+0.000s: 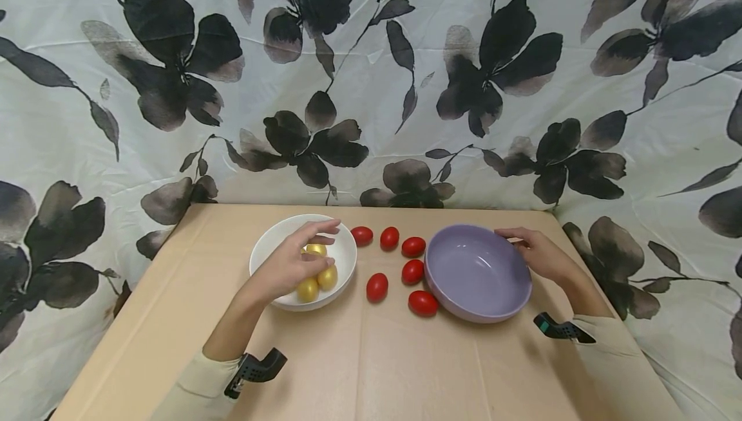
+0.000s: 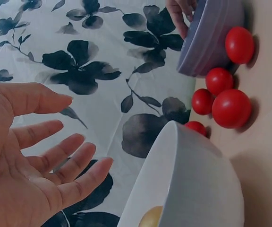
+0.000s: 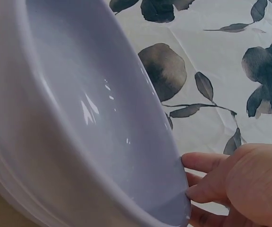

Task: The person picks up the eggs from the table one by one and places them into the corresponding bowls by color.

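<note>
Over the white bowl [image 1: 263,250] my left hand [image 1: 292,260] hovers with thumb and fingers spread apart and nothing between them. Several small yellow tomatoes [image 1: 327,277] lie in that bowl, partly hidden by the hand. In the left wrist view the palm and loosely bent fingers [image 2: 79,189] show beside the white bowl's rim. At the right side of the purple bowl [image 1: 478,273] my right hand [image 1: 536,253] holds the rim. The right wrist view has the thumb at the rim's edge, with the other fingers [image 3: 202,161] against the outside. The purple bowl's inside is bare.
Several small red tomatoes [image 1: 377,287] are scattered on the light brown tabletop [image 1: 406,369] between the two bowls, some close against the purple bowl. A white cloth with dark flowers [image 1: 382,86] hangs behind the table's back edge.
</note>
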`<state>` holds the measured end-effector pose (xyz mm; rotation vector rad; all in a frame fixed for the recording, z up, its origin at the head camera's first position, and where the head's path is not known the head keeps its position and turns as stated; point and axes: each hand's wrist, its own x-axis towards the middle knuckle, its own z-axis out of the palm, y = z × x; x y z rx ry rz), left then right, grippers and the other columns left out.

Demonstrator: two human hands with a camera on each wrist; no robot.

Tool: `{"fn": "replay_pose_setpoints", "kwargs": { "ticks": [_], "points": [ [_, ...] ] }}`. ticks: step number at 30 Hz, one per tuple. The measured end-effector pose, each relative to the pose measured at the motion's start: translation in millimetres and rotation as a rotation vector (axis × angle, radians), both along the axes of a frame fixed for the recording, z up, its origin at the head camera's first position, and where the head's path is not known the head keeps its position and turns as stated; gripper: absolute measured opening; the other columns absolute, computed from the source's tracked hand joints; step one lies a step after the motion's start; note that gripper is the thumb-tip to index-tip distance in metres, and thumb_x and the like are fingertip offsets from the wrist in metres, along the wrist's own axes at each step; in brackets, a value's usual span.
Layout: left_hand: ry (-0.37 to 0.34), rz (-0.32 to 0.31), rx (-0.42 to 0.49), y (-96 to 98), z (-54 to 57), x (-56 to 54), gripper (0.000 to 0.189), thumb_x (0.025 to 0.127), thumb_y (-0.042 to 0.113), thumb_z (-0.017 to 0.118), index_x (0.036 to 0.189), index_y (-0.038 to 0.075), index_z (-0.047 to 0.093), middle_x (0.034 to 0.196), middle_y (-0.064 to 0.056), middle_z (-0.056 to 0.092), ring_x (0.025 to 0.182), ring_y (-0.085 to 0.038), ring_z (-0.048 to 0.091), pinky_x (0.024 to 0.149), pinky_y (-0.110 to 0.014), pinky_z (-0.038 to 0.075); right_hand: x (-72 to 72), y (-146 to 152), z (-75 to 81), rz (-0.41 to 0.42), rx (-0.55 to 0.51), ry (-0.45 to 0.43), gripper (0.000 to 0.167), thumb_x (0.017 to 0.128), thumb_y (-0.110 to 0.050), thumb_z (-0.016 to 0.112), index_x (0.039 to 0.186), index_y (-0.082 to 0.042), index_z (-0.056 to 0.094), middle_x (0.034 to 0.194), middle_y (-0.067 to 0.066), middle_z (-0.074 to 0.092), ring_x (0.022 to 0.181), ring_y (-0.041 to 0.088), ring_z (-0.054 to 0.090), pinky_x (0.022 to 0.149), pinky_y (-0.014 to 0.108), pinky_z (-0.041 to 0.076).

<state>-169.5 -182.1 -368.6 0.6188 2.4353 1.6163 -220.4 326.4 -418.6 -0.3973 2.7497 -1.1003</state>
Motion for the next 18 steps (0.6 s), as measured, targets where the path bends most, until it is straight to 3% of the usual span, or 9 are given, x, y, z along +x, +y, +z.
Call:
{"fn": "replay_pose_setpoints", "kwargs": {
  "ticks": [7, 12, 18],
  "points": [
    [-0.022, -0.026, -0.002, 11.7, -6.6, 2.0, 0.062, 0.092, 0.006, 0.067, 0.149, 0.021, 0.049, 0.146, -0.012, 0.053, 0.134, -0.034, 0.053, 0.106, -0.052, 0.049, 1.1, 2.0, -0.1, 0.006, -0.007, -0.022, 0.053, 0.097, 0.015, 0.038, 0.147, 0.003, 0.049, 0.148, 0.031, 0.047, 0.128, 0.051, 0.054, 0.098, 0.057, 0.051],
    [-0.037, -0.055, 0.026, 22.2, -11.8, 4.1, 0.061, 0.092, 0.003, 0.067, 0.148, 0.02, 0.05, 0.147, -0.008, 0.052, 0.133, -0.032, 0.053, 0.104, -0.049, 0.051, 1.1, 2.4, -0.3, 0.011, -0.017, -0.03, 0.054, 0.096, 0.015, 0.038, 0.147, 0.002, 0.049, 0.149, 0.031, 0.046, 0.13, 0.052, 0.051, 0.099, 0.059, 0.05],
    [-0.018, -0.067, -0.014, 34.9, -17.5, 7.0, 0.058, 0.093, 0.004, 0.065, 0.147, 0.024, 0.051, 0.147, 0.0, 0.054, 0.129, -0.026, 0.056, 0.1, -0.044, 0.054, 0.9, 2.9, -1.0, 0.01, -0.018, -0.032, 0.054, 0.097, 0.015, 0.039, 0.147, 0.001, 0.049, 0.149, 0.03, 0.046, 0.131, 0.052, 0.051, 0.098, 0.058, 0.051]
  ]
}}
